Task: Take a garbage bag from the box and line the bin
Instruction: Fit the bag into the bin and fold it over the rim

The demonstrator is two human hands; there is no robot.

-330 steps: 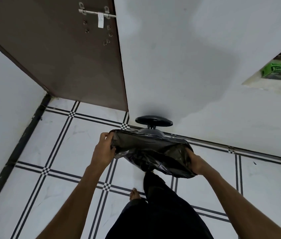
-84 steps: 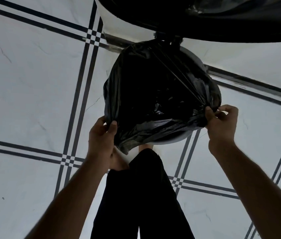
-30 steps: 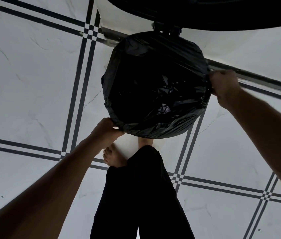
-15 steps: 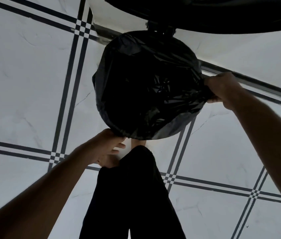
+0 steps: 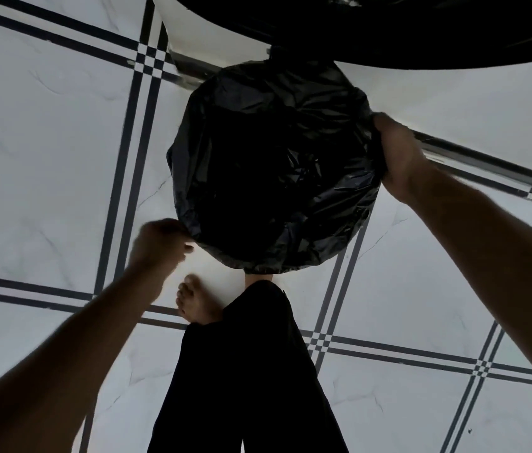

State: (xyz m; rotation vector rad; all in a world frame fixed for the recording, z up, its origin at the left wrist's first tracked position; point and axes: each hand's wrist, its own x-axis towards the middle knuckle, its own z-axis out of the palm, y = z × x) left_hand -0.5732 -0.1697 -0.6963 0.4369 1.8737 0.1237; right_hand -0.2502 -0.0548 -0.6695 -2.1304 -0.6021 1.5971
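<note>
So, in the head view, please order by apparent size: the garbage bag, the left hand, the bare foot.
1. garbage bag, clearly largest.
2. left hand and bare foot look alike; the blurred hand is nearer the camera, so no ranking.

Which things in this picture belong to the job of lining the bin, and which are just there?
Part of the job:
black bag
bin lid
left hand
right hand

Just there:
tiled floor
bare foot
black trousers
</note>
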